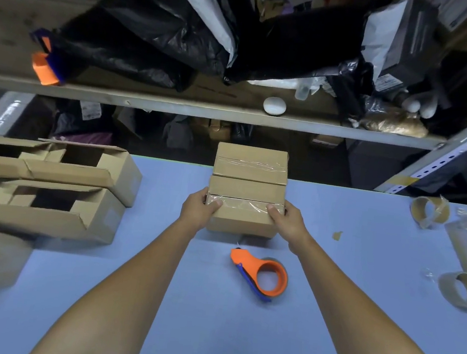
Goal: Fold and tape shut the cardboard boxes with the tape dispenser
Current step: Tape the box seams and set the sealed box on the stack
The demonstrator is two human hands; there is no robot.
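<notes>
The left hand (197, 212) and right hand (286, 225) grip the taped box (243, 221) by its ends, while the tape dispenser (262, 274) lies on the surface (344, 291) nearer the right hand.

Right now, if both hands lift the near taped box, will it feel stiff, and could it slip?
Probably stiff: the near taped box is closed, with glossy tape across its seam. Plain cardboard sides should give the left hand and right hand fair grip, but that tape under the thumbs may be slippery. Flat-sided, it should not roll.
</notes>
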